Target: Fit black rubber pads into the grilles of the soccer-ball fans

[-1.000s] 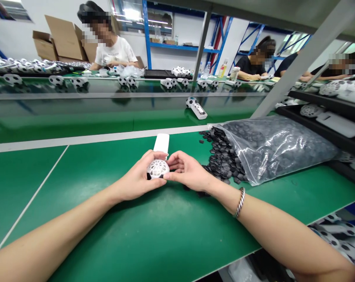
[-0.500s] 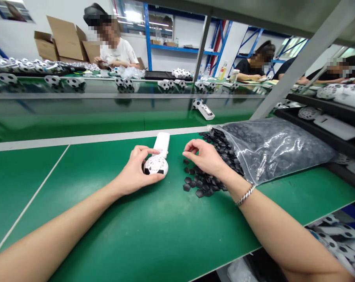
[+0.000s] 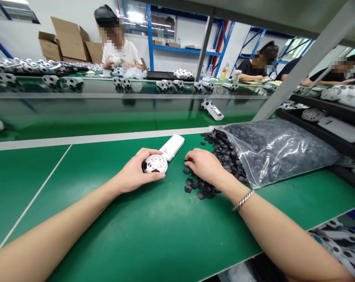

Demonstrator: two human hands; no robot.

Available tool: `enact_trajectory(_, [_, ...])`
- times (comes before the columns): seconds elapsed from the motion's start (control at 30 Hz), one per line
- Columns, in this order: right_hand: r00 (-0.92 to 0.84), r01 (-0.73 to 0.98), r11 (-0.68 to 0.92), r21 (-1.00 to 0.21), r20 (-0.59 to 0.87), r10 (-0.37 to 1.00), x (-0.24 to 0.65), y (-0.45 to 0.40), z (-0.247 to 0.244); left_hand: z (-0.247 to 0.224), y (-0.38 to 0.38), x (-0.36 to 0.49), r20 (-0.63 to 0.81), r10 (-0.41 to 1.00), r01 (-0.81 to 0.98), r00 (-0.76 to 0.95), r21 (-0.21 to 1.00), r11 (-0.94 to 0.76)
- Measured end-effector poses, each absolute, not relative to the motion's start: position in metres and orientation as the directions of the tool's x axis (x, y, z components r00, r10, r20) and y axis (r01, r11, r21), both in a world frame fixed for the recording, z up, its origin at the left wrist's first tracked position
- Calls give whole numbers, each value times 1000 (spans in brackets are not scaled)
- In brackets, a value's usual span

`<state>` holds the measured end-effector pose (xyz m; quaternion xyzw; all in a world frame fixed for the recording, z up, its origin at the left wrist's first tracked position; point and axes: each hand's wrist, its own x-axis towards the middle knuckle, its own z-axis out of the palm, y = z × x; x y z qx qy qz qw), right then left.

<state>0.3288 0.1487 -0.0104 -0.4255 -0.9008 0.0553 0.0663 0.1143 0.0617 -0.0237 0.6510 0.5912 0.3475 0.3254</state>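
Note:
My left hand (image 3: 138, 170) grips the round head of a white handheld fan (image 3: 156, 163), thumb on the near side and fingers on the far side. The head has a football-patterned grille with a few black patches at its rim. Its white handle points away to the right on the green bench. My right hand (image 3: 202, 163) is over the left edge of a pile of black pentagon pieces (image 3: 224, 150), fingertips pinched together and pointing down. Whatever lies between those fingertips is hidden. The pieces spill from a clear plastic bag (image 3: 283, 150).
Behind the bench runs a green conveyor belt (image 3: 107, 117) with football-patterned fans on it; one fan (image 3: 212, 109) lies close by. Black trays (image 3: 321, 123) of white parts stand at right, beside a slanting grey post (image 3: 301, 58). Several people sit across the belt.
The fan has turned in my left hand, so its handle now points further right. My right hand has lowered onto the black pieces. Another football-patterned fan has appeared at the left on the belt.

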Motion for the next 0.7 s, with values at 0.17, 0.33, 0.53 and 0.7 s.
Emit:
enact_trajectory(0.17, [-648,747,654,-118,89,757,331,144,-5,-22,60,115,39,996,521,82,850,-76])
enact_trajectory(0.33, [-764,550,766,-333,170,623,332,135,-1,-22,60,113,-3,984,434,177,898,-75])
enact_trajectory(0.53, [-758,270,791,-549,385,526,325,123,-1,-21,61,110,0,973,417,232,903,-100])
enact_trajectory(0.7, [-820,119,859,-497,438,367,320,121,-6,-17,60,108,-14,951,417,309,900,-122])
